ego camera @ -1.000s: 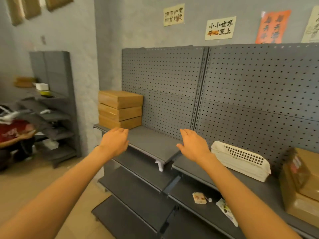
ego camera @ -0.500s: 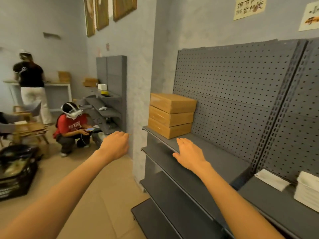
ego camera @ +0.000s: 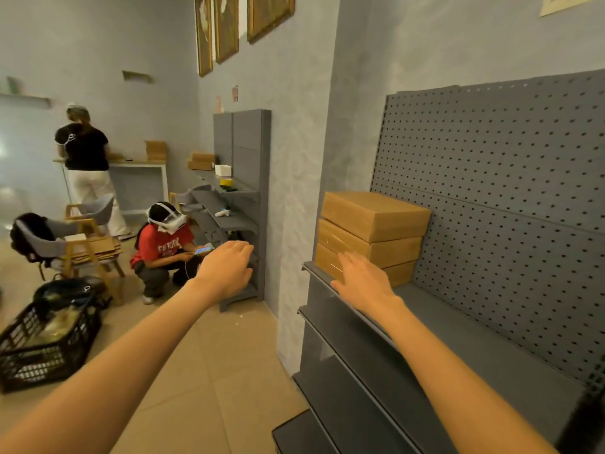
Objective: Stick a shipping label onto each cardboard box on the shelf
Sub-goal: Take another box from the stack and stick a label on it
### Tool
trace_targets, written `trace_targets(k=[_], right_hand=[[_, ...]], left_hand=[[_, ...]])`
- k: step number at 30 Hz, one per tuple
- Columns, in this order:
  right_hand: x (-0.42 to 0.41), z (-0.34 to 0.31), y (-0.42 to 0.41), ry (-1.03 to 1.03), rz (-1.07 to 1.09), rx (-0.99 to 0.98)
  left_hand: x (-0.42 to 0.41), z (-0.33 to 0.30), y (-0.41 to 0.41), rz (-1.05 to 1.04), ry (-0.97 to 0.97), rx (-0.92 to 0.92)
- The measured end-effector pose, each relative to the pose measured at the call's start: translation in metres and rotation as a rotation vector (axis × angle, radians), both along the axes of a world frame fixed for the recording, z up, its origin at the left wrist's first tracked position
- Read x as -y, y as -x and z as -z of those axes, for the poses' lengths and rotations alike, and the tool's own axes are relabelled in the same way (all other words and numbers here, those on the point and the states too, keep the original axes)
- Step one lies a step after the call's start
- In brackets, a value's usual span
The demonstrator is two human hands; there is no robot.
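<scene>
Three flat cardboard boxes (ego camera: pixel 376 214) lie stacked at the left end of the grey shelf (ego camera: pixel 435 309), against its pegboard back. My right hand (ego camera: pixel 361 281) is stretched out with fingers apart, in front of the bottom box's near side, holding nothing. My left hand (ego camera: pixel 227 268) hovers in the air left of the shelf, fingers loosely curled, nothing in it. No shipping label is in view.
A person in red (ego camera: pixel 160 253) crouches on the floor by a smaller grey shelf unit (ego camera: pixel 242 204). Another person (ego camera: pixel 86 165) stands at a far table. A black crate (ego camera: pixel 42 342) and a chair (ego camera: pixel 85 244) stand at left. Lower shelves (ego camera: pixel 353 388) jut out below.
My view has swung left, so the boxes now sit right of centre. My right hand has come up to the stack of boxes; my left hand stays out in the air.
</scene>
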State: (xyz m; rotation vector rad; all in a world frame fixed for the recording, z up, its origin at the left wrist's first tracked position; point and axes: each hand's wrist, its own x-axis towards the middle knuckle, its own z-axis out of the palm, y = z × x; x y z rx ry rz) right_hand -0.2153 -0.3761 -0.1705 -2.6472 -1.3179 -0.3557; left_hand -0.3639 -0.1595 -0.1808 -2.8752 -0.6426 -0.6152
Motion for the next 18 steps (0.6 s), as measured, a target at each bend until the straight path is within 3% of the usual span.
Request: trace_targets(k=[10, 18], right_hand=[[-0.074, 0.008, -0.046, 0.022, 0.103, -0.001], [-0.141, -0.028, -0.086, -0.010, 0.321, 0.070]], left_hand=[[-0.093, 0.008, -0.069, 0.108, -0.003, -0.021], [-0.189, -0.030, -0.145, 0.237, -0.093, -0.042]])
